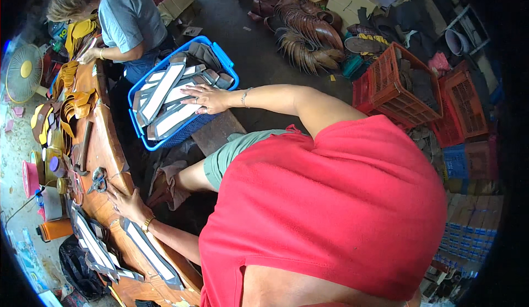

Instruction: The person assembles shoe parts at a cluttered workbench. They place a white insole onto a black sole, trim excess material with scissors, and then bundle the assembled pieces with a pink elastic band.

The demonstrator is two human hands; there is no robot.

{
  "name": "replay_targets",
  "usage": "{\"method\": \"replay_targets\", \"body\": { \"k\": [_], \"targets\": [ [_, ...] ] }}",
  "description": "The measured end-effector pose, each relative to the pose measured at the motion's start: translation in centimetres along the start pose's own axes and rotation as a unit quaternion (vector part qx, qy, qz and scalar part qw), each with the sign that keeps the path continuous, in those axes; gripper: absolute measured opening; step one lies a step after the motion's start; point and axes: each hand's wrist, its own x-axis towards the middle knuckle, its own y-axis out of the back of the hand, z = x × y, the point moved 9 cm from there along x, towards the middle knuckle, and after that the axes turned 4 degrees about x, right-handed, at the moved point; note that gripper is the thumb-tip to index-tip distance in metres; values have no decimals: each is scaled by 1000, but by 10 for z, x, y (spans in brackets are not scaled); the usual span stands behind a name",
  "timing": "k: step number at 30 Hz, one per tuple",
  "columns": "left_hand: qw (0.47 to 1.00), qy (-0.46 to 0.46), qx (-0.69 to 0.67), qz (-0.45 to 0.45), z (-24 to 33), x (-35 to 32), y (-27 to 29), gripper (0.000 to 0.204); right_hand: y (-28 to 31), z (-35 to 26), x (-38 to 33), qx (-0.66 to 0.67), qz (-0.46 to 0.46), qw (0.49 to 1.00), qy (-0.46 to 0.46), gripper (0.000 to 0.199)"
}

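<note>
Resting on the heap of grey-and-white strips point(161, 95), the right hand point(208, 98) has its fingers a bit apart and pointing left. Can't tell if they're pinching a piece or just lying on top, tbh. The strips are right at and beside those fingertips, upper left of centre in the frame. The key bit: the nearest ones lie left and lower left of the fingers, long axis slanting from lower left to upper right, so the right hand is way nearer to the heap. All of it sits in a blue basket point(138, 120).

The left hand point(129, 204) is down on the wooden bench point(113, 147), left of centre, fingers spread with nothing gripped that I can see. Scissors point(98, 179) lie just beside its fingertips, with a hammer point(84, 148) above them. A single strip point(151, 253) lies below that wrist, slanting toward the bottom of the frame, beside a stack of similar pieces point(92, 243) lower left. Farther out, a co-worker point(122, 17) is at the upper left, and orange crates point(405, 86) stand upper right.
</note>
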Motion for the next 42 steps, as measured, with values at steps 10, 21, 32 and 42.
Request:
{"method": "replay_targets", "body": {
  "k": [10, 21, 32, 42],
  "targets": [
    [1000, -10, 20, 8, -2, 2, 2, 100, -6, 10, 5, 57, -66, 996, -14, 66],
    [997, 46, 30, -56, 1, -4, 9, 112, 223, 127, -191, 77, 230, 923, -299, 38],
    [990, 45, 95, -92, 10, -3, -5, 111, 442, 191, -696, -324, 290, 581, -688, 52],
    [992, 16, 82, -93, 25, 6, 0, 108, 424, 172, -803, -187, 465, 501, -706, 55]
  ]
}}
